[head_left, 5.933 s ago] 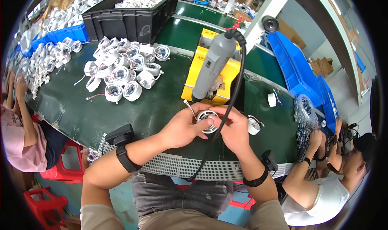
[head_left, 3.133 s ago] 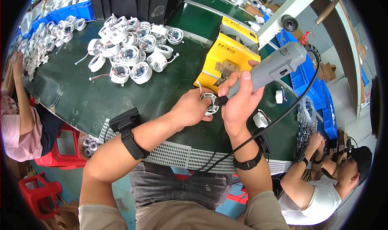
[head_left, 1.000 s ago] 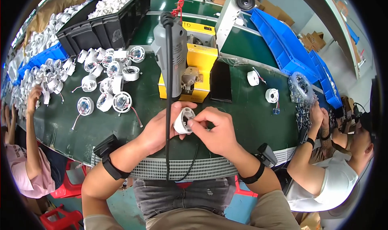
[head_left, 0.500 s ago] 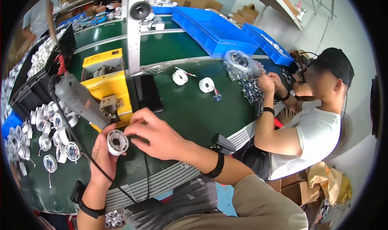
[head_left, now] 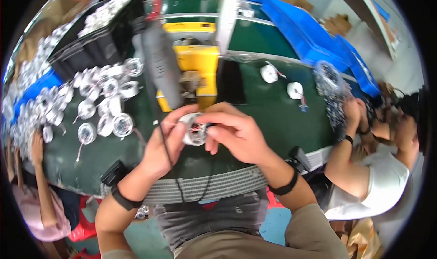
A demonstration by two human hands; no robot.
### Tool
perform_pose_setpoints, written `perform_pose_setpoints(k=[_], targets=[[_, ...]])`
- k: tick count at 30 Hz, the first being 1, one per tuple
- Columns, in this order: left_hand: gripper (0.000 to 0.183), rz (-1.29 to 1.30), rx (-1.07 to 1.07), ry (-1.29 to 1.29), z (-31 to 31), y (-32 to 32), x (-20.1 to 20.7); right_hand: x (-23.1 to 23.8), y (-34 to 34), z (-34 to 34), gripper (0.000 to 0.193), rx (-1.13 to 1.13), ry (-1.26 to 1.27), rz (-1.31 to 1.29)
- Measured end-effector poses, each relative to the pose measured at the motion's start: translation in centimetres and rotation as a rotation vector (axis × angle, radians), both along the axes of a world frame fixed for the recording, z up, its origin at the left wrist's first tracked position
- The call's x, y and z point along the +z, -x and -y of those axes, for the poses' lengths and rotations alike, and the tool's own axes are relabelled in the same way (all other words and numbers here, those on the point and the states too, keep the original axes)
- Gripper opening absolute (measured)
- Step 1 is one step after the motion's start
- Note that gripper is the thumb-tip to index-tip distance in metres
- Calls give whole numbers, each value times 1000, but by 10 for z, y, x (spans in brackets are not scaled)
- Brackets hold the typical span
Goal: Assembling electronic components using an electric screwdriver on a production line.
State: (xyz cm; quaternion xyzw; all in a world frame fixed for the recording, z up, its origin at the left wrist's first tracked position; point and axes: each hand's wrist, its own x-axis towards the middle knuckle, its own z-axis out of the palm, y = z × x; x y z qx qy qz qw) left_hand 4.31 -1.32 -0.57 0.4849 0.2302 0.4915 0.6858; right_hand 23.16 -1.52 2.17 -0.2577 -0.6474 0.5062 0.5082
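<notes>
Above the near part of the green table, my left hand (head_left: 160, 145) is closed round the side of a white round housing (head_left: 187, 121), its open face turned partly up. Thin red wires (head_left: 196, 129) show inside it. My right hand (head_left: 239, 134) is at the housing's right rim, thumb and forefinger pinched together over the opening. Something dark shows between those fingertips, too blurred to name. A black cable hangs across my left hand. Just beyond my hands stand a grey cylindrical tool (head_left: 163, 63) and a yellow machine (head_left: 202, 61).
Many similar white housings (head_left: 109, 88) lie at the left, below a black crate (head_left: 98, 50). Two more white parts with wires (head_left: 295, 90) lie right of a black flat object (head_left: 231, 81). Blue trays (head_left: 291, 31) stand far right. Co-workers sit on both sides.
The view has swung left, so the table's things sit further right and a person in pink shows at left. My right hand has closed in on the housing's rim.
</notes>
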Motion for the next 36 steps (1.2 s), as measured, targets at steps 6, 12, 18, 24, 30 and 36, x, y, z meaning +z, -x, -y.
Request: perform_pose_setpoints(k=[6,12,18,24,30,36], targets=[[50,-53,-37,-84,2,8,-7,1,10,7,20,-155,236,68],[54,-30,-120,56,2,8,-4,-14,10,2,19,-303,-67,235],[57,-27,-84,-148,5,3,-5,-9,27,2,24,-440,-316,180],[50,-231,-14,-112,0,5,-4,-19,11,-9,25,-260,101,144],[39,-302,-1,165,-7,5,-13,9,51,-34,55,-495,-436,414],[30,-354,58,259,-13,18,-9,7,102,-64,61,-410,-441,335]])
